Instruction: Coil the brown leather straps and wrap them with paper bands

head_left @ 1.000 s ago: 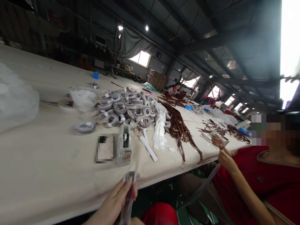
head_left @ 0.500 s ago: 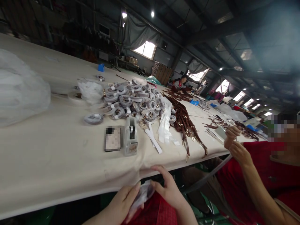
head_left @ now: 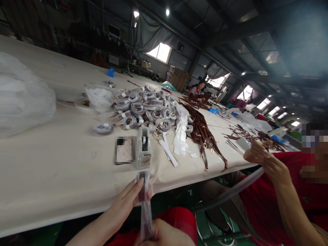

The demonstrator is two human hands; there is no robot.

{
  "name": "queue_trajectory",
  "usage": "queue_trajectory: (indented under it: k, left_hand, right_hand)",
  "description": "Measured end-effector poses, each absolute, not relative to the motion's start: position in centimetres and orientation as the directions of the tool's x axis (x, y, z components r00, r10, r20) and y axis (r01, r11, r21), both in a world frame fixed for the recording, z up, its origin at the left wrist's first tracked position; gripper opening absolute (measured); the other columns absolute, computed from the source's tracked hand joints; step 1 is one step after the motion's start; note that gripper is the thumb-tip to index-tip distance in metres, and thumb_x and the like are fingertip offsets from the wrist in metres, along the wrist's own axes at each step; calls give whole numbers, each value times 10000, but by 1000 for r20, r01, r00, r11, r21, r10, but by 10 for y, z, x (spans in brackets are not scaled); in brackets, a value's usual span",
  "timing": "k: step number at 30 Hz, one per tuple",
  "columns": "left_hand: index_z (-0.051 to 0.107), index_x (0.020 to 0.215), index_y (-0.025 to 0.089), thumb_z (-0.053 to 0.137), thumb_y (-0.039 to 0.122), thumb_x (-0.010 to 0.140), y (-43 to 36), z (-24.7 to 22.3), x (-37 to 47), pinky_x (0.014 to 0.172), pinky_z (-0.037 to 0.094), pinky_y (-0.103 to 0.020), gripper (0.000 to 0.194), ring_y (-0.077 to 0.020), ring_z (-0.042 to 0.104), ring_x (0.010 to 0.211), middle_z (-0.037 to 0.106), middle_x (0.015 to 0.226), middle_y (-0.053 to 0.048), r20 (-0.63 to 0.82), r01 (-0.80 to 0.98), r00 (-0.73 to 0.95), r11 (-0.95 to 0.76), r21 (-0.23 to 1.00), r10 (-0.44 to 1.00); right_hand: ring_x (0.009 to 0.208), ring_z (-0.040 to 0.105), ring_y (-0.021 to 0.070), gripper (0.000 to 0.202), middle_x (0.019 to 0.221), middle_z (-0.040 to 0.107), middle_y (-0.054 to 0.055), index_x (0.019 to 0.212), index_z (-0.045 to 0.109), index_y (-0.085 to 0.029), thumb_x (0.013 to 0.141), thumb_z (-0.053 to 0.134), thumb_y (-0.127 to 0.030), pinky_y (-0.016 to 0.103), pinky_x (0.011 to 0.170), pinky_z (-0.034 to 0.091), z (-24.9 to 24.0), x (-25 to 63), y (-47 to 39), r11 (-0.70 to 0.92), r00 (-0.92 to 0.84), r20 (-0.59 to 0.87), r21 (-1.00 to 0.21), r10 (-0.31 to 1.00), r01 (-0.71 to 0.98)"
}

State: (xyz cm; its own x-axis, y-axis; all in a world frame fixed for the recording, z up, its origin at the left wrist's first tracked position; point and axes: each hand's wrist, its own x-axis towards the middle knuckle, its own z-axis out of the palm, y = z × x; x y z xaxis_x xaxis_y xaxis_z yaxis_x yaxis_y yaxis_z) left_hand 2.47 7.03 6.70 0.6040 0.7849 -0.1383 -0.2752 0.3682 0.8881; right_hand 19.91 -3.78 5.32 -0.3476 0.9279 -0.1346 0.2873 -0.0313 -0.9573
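Observation:
At the table's front edge my left hand (head_left: 132, 194) is closed around a strap in a clear plastic sleeve (head_left: 146, 213), its upper end looking folded or coiled. Lower down, close to my lap, my right hand (head_left: 165, 234) is closed on the lower stretch of the same sleeved strap. Between the hands the strap runs nearly straight. Just beyond my left hand stands a tape dispenser (head_left: 143, 160) with a phone-like flat object (head_left: 124, 150) on its left. Behind it lies a heap of coiled, plastic-wrapped straps (head_left: 151, 106), and one separate coil (head_left: 103, 128) lies to its left.
Brown straps with metal clasps (head_left: 202, 130) lie right of the heap, beside white strips (head_left: 167, 150) and plastic film (head_left: 180, 135). A large plastic bag (head_left: 24, 95) is at left. To the right, a co-worker's hands (head_left: 266, 159) hold a long sleeved strip.
My left hand has moved up to the table edge with the upper end of the strap. My right hand has dropped toward my lap, and the strap now stretches between them.

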Motion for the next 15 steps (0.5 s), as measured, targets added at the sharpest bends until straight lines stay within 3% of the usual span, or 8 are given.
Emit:
queue_trajectory:
  k: [2,3,6,8,10,12,15]
  left_hand:
    - [621,1042,181,433,563,955,77,50,23,855,521,-377,435,-238,647,878,685,877,-68,20,-76,477,18,997,879]
    - [620,988,178,399,566,960,80,40,23,874,519,-406,448,-264,655,899,692,894,-94,127,63,430,-170,984,894]
    - [618,870,166,325,555,965,79,16,24,760,552,-455,496,-310,669,786,695,818,-144,374,394,458,-561,728,806]
    - [643,918,144,346,529,957,72,10,24,729,560,-454,488,-315,675,771,713,843,-163,405,421,596,-699,578,694]
    - [665,986,155,370,484,957,62,14,25,748,557,-432,443,-304,683,809,734,903,-151,329,366,712,-728,580,621]
    - [690,945,193,337,462,976,51,23,25,772,542,-391,445,-278,684,815,743,875,-111,212,323,738,-611,723,641]
    - [717,785,217,275,535,988,40,38,25,726,524,-315,580,-226,667,705,717,740,-66,-51,273,693,-195,942,719]
  right_hand:
    - [881,661,187,282,1106,686,50,1140,629,-142,996,534,-365,403,824,562,57,203,-42,-58,-353,-148,-966,924,253]
    - [845,669,184,306,1046,708,56,1102,653,-159,978,551,-420,385,798,566,58,204,-43,-74,-351,-154,-970,924,231]
    - [695,672,169,437,781,722,30,939,735,-205,898,558,-602,298,655,536,56,209,-45,-117,-323,-162,-981,932,156]
    - [556,616,152,524,627,678,20,862,755,-185,836,575,-676,265,544,476,53,216,-42,-140,-267,-157,-987,951,80]
    - [452,528,119,564,536,624,11,787,742,-139,831,576,-675,239,473,408,51,226,-36,-159,-143,-160,-987,977,16]
    - [496,540,128,481,566,634,22,748,723,-125,834,629,-589,240,506,422,54,236,-28,-144,35,-142,-985,989,91]
    - [948,642,230,276,1000,718,84,1033,707,-166,805,707,-321,334,869,491,67,243,-22,-52,114,-11,-929,993,366]
